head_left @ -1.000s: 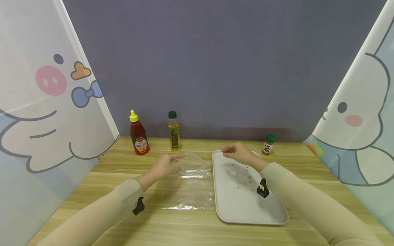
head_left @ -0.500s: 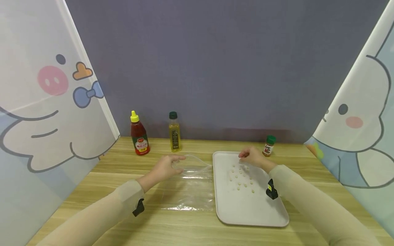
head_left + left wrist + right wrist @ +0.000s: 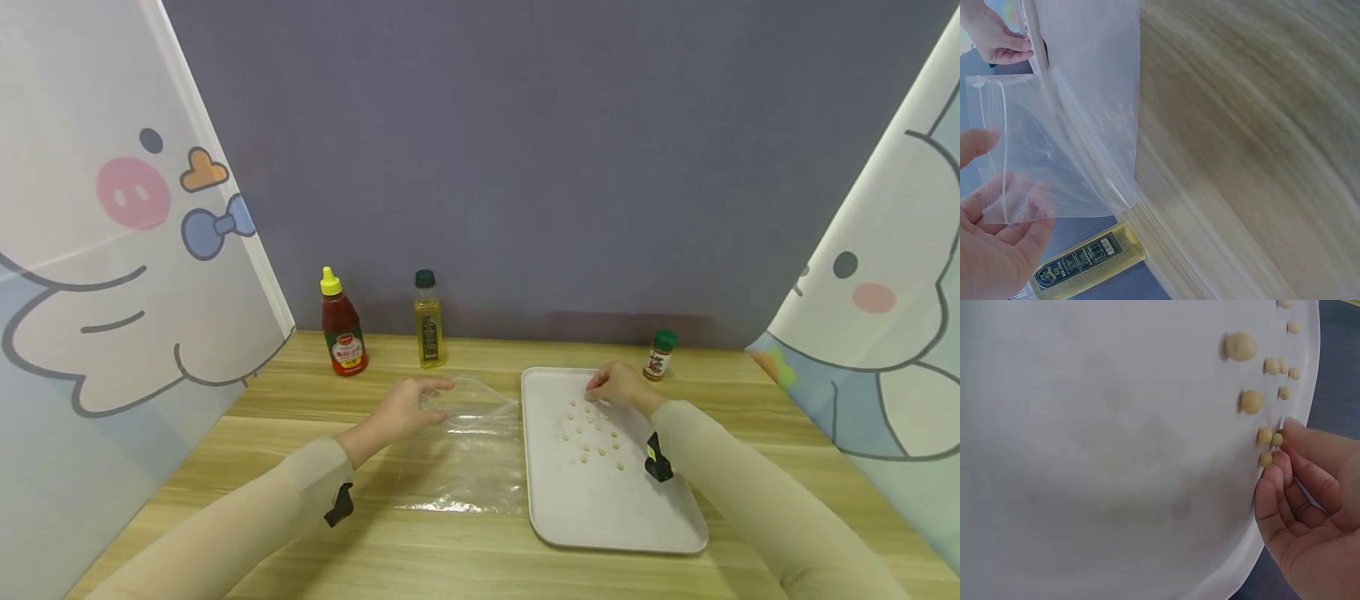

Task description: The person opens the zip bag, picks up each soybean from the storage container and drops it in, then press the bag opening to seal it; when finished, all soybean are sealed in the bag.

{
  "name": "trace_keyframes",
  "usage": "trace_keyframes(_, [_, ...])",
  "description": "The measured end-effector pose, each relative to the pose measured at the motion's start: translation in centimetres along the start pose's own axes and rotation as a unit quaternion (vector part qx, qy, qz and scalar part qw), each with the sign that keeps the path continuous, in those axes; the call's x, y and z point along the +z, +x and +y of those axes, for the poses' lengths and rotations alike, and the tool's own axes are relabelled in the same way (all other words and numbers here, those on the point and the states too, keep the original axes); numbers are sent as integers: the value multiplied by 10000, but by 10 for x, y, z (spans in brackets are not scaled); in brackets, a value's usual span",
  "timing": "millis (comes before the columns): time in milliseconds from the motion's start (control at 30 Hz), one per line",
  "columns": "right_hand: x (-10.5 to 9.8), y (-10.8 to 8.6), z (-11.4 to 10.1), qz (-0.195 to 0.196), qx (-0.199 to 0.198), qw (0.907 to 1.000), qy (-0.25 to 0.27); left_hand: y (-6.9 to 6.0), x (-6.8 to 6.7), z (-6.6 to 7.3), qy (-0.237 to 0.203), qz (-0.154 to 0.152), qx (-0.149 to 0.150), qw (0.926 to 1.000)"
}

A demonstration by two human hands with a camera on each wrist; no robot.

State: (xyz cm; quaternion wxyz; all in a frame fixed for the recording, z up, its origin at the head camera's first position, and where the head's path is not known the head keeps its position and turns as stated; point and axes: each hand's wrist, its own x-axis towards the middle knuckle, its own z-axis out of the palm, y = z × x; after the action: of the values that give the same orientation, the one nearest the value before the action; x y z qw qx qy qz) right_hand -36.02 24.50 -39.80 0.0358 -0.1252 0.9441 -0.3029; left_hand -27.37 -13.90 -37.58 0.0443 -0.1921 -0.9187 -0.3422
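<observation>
Beans (image 3: 1240,347) now beside lowered right grip (image 3: 622,389), nearly closed, hold unclear; left grip (image 3: 400,408) still spread at bag (image 3: 459,475).

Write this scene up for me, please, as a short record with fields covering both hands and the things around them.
Table: wood-grain top
Bag: clear, with a zip edge, mouth parted
Tray: white, right of the bag
Balls: small, pale, scattered mostly over the tray's far half
Left hand: holds the bag at its mouth
Right hand: fingertips by the balls; whether one is pinched is unclear
Upright behind, left to right: red bottle, yellow-liquid bottle, green-capped jar
</observation>
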Motion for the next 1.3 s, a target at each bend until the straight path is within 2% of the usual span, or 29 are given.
trace_keyframes(300, [0, 1, -2, -27, 22, 10000, -31, -1, 0, 0, -21, -1, -108, 9999])
trace_keyframes(500, [-5, 3, -6, 226, 36, 9997, -55, 1, 0, 2, -101, -5, -142, 9998])
trace_keyframes(633, [-8, 7, -14, 273, 44, 9995, 135, 1, 1, 1, -72, 74, -195, 9998])
trace_keyframes(900, [-12, 6, -50, 19, 17, 9972, 747, 0, 3, 0, -113, 38, -176, 9998])
trace_keyframes(1133, [-7, 6, -87, 50, -244, 9867, 1605, 2, 3, -3, -206, 1, -119, 9997])
trace_keyframes(1300, [2, 1, -113, -113, -412, 9813, 1878, 2, 5, -5, -229, -15, -98, 9997])
